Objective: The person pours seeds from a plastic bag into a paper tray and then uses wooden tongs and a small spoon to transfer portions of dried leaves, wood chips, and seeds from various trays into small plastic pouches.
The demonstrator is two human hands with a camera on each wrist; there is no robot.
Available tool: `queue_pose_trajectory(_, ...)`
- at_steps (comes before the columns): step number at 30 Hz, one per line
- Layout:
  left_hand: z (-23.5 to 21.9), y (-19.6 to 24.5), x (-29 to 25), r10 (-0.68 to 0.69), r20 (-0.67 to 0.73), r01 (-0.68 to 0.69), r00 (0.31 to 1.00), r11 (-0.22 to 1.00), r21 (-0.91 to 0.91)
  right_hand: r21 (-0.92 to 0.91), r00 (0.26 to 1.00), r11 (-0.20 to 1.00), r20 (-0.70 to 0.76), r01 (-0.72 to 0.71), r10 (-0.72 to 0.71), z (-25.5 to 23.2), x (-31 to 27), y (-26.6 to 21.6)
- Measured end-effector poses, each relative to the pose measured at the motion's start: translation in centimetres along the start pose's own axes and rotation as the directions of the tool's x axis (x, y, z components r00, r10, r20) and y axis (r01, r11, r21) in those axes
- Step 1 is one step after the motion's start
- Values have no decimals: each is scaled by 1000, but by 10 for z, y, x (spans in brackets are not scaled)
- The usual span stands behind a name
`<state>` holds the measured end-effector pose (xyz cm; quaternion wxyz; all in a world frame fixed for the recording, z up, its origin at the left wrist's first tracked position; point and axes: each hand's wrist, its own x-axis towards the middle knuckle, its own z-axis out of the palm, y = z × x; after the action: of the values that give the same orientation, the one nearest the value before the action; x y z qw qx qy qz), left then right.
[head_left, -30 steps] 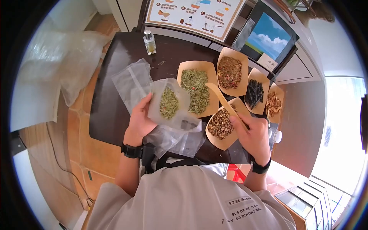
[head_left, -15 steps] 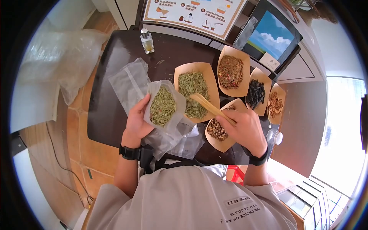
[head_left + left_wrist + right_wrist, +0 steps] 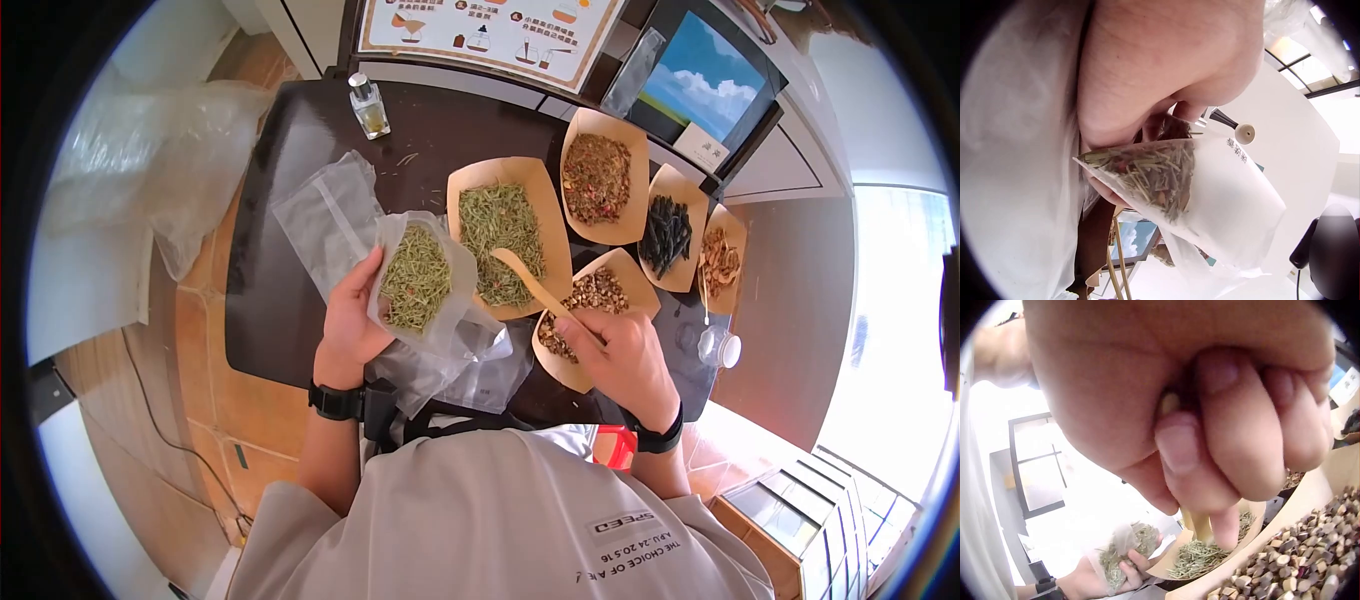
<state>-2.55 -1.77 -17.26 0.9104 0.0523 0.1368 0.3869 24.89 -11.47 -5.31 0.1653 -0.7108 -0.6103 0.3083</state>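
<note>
In the head view my left hand (image 3: 350, 315) grips a translucent pouch (image 3: 455, 325) with dried green herb pieces (image 3: 415, 285) inside, and its mouth faces up. The left wrist view shows the pouch (image 3: 1235, 206) tapering, the herb filling its narrow end. My right hand (image 3: 632, 362) has its fingers curled round wooden tongs (image 3: 530, 285). Their curved tips overlap the dried herb (image 3: 500, 225) in the large paper tray (image 3: 462, 185). Below the right hand stands a paper tray (image 3: 645, 290) of chopped woody pieces (image 3: 1297, 556).
Behind are paper trays of reddish-brown mix (image 3: 597, 180), dark strips (image 3: 665, 235) and pale shavings (image 3: 720, 262). A glass bottle (image 3: 370, 108) stands at the back left, a clear jar (image 3: 718, 347) at right. Empty clear bags (image 3: 325, 215) lie beside the left hand.
The tongs have moved left and down over the herb tray, my right hand shifting left and lower. The pouch has turned so more of the herb inside shows; my left hand still holds it.
</note>
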Motion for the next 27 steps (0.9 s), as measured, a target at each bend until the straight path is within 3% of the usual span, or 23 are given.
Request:
queue_pose_trajectory(3,1,0,0,0,2,0,1000,1000,13,-147,991,984,-77,101,-114,11,-2,-5)
queue_pose_trajectory(5,1,0,0,-1,15,1,1000,1000,-1,-366,969,914,-100,175,-225,20,-2,-8)
queue_pose_trajectory(12,-2,-1,0,1,-14,0,1000,1000,29,-525,921,818,-148,235,-360,37,0,-2)
queue_pose_trajectory(16,-4,-1,0,2,25,-2,1000,1000,13,-544,919,815,-187,197,-347,21,-3,2)
queue_pose_trajectory(20,-4,-2,2,-31,5,32,999,998,-50,-404,882,884,-293,235,-369,6,-9,11)
queue_pose_trajectory(22,-6,-2,2,-43,-10,43,999,997,-63,-225,847,923,-374,313,-378,-5,-14,2)
queue_pose_trajectory(27,-17,0,3,-74,-7,74,997,995,-73,-216,798,838,-262,500,-543,-5,-17,-27)
